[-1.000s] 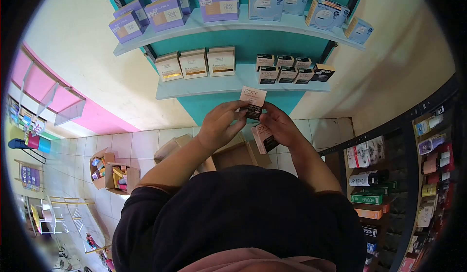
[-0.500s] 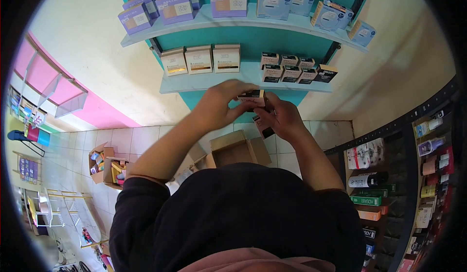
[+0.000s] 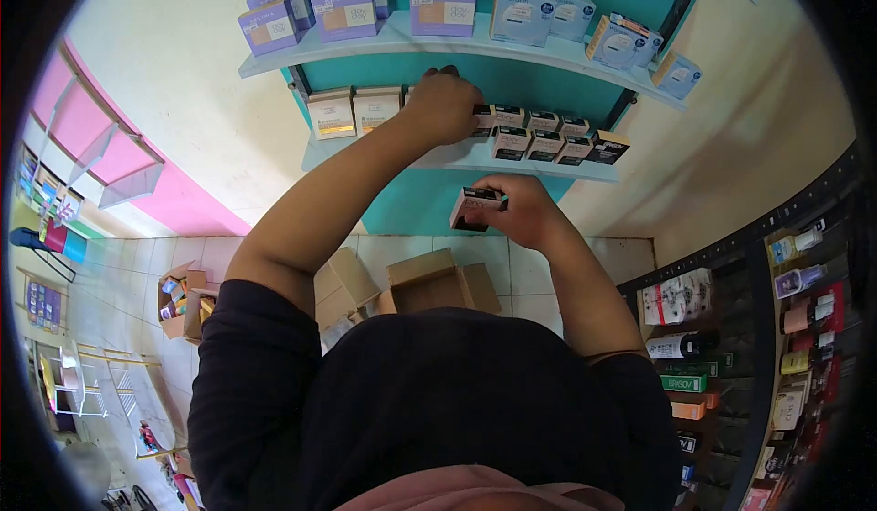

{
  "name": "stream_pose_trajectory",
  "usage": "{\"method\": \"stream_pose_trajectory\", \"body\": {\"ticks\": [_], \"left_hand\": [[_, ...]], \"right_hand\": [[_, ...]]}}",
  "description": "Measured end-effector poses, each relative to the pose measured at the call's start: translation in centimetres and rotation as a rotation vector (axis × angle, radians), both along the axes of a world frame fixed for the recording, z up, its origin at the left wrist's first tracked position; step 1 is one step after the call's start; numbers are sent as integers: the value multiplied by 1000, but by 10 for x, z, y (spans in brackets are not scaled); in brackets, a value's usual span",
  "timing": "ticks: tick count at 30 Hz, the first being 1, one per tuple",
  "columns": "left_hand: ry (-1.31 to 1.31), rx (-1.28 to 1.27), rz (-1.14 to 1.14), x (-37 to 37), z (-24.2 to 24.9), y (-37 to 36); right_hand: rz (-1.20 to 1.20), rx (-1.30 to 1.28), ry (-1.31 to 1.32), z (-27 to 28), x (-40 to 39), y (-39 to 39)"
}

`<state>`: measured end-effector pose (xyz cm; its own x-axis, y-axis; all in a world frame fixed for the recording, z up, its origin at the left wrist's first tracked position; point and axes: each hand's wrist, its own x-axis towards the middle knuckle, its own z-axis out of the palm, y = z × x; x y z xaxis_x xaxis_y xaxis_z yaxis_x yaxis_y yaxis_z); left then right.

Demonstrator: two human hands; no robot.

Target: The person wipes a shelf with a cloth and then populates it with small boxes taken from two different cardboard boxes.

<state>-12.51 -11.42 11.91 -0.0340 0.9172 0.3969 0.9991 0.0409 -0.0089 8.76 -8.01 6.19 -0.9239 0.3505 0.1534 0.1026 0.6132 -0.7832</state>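
Note:
My left hand [image 3: 445, 106] reaches onto the lower shelf [image 3: 411, 157], its fingers around a small black-and-pink cosmetics box [image 3: 481, 122] at the left end of the back row. Beside that box stand several matching small boxes [image 3: 512, 143] in two rows, with a darker box [image 3: 608, 147] at their right. Below the shelf edge, my right hand [image 3: 523, 211] grips another black-and-pink box [image 3: 473, 202], held tilted in the air. My left hand partly hides the beige boxes [image 3: 376, 109] on the left of the shelf.
Purple boxes [image 3: 442, 9] and light blue boxes [image 3: 521, 16] stand on the upper shelf [image 3: 402, 38]. An open cardboard box [image 3: 429, 283] lies on the floor below, and a filled carton [image 3: 181, 299] sits farther left. A stocked rack [image 3: 708, 328] is on the right.
My left hand has moved up from beside my right hand to the lower shelf with one box. My right hand has shifted slightly left and keeps the other box.

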Motion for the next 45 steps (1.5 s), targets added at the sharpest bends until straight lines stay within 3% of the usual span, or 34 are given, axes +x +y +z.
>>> {"method": "stream_pose_trajectory", "body": {"ticks": [2, 9, 11, 18, 20, 23, 32, 45], "left_hand": [[38, -37, 29, 1, -5, 7], [92, -122, 33, -6, -15, 27], [136, -135, 8, -8, -18, 30], [118, -121, 56, -17, -28, 42], [235, -202, 20, -17, -20, 41], [200, -239, 60, -12, -9, 38], [140, -148, 66, -34, -32, 55], [178, -212, 74, -28, -20, 47]], "right_hand": [[-52, 212, 116, 7, -4, 0], [-179, 439, 157, 11, -24, 18], [-257, 772, 93, 18, -25, 17], [-312, 794, 139, 12, -38, 26], [-311, 793, 112, 12, -40, 25], [-316, 733, 10, 14, -37, 19], [-354, 752, 95, 1, -40, 23], [-425, 790, 65, -6, -61, 33]]}}
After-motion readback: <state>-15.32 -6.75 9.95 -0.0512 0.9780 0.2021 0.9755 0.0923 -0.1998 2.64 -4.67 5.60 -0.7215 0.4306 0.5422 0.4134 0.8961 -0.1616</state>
